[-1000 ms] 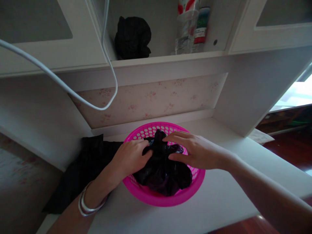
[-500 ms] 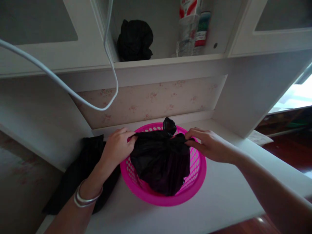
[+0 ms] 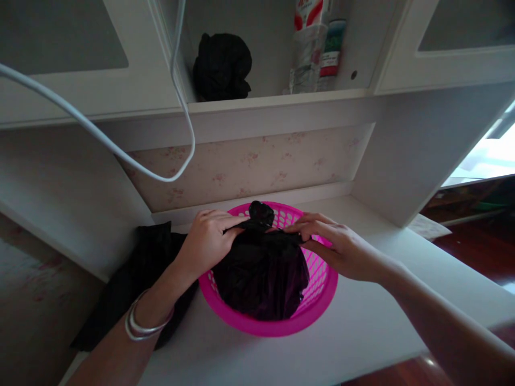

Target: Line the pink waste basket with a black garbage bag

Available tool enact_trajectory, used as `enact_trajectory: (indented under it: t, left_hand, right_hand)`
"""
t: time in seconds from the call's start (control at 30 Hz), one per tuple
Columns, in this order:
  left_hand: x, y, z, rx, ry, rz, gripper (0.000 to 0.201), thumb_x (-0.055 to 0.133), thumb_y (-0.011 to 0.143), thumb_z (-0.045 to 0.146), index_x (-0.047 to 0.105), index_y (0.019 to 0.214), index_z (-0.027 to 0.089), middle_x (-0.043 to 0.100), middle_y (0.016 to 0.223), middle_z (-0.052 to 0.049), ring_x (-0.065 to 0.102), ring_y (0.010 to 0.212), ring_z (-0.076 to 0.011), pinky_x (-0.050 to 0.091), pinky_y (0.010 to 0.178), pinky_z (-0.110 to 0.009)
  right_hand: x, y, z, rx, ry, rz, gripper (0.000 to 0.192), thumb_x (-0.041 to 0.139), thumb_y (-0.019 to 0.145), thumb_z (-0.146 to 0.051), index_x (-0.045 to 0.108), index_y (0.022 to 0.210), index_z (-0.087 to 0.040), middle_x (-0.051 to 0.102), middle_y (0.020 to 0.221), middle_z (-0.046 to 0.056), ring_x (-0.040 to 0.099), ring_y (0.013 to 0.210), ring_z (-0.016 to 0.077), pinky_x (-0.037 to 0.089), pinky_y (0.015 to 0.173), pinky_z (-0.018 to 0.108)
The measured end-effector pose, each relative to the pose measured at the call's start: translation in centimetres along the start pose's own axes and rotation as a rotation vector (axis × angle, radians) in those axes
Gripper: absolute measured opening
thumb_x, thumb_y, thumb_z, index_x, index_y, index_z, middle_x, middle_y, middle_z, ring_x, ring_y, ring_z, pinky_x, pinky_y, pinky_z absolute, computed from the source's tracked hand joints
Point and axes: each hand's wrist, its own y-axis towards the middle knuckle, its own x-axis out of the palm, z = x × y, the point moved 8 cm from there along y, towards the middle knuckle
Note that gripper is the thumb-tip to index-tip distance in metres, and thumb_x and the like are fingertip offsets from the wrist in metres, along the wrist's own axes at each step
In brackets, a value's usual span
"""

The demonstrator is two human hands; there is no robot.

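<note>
A white desk top is set beneath a white hutch; a faded floral panel is fitted as its back wall; an open shelf is flanked by cabinet doors with grey panes; dark reddish wood flooring is seen at right; daylight is admitted at the far right, apparently through a window; the rest is dimly lit.

Bench lies bare in front of and right of the pink basket; open passage there. Left of the basket, a dark cloth covers the bench up to the side wall. Behind the basket, a low ledge and the papered back wall close it in. A white cable loops down above left. The shelf overhangs.
</note>
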Motion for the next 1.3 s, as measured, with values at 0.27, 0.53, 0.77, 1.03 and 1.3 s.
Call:
enact_trajectory:
  t: [0.27,0.53,0.77,1.03,1.3]
  left_hand:
    - [-4.6,-1.8,-11.1,-0.649,-0.536,0.457,0.028,0.067,0.078,0.045,0.076,0.086,0.019,0.076,0.081,-0.003,0.072,0.080,-0.0269,0.055,0.070,-0.036]
    - [-8.5,-4.6,-3.4,-0.168,-0.198,0.827,0.020,0.070,0.080,0.020,0.061,0.098,0.024,0.063,0.099,-0.002,0.064,0.093,-0.0193,0.053,0.088,-0.035]
    - [0.4,0.1,4.6,0.223,0.337,-0.083,0.069,0.077,0.091,0.039,0.051,0.147,0.007,0.066,0.139,-0.021,0.064,0.128,-0.0385,0.053,0.108,-0.054]
    - [-0.1,-1.7,6.2,0.302,0.408,-0.201,0.018,0.058,0.094,0.006,0.070,0.089,0.018,0.071,0.089,-0.005,0.073,0.084,-0.0284,0.059,0.074,-0.041]
    - [-2.6,-7.4,8.8,0.273,0.349,-0.317,0.026,0.047,0.109,0.036,0.067,0.117,0.022,0.079,0.099,-0.002,0.077,0.076,-0.0249,0.056,0.059,-0.040]
  right_hand:
    - [-3.3,-5.5,6.9,0.265,0.574,0.390,0.024,0.080,0.089,-0.038,0.067,0.109,-0.033,0.071,0.097,0.000,0.069,0.093,0.0184,0.057,0.084,0.033]
    - [-5.9,-6.8,7.9,0.298,0.677,0.687,0.021,0.083,0.075,-0.027,0.074,0.093,-0.029,0.068,0.091,0.000,0.065,0.086,0.0185,0.055,0.075,0.032]
    - [-5.6,-4.0,-6.6,-0.363,-0.478,0.851,0.039,0.076,0.076,-0.005,0.069,0.110,-0.023,0.069,0.113,0.007,0.067,0.108,0.0262,0.057,0.099,0.048]
    - [1.5,1.1,-8.1,-0.372,-0.782,0.237,0.050,0.061,0.099,-0.019,0.054,0.148,-0.022,0.055,0.158,0.008,0.046,0.148,0.0300,0.023,0.130,0.065]
    - [1.6,-1.5,-10.5,-0.559,-0.783,0.146,0.024,0.055,0.100,-0.005,0.073,0.116,-0.009,0.073,0.077,-0.001,0.067,0.077,0.0168,0.040,0.123,0.047]
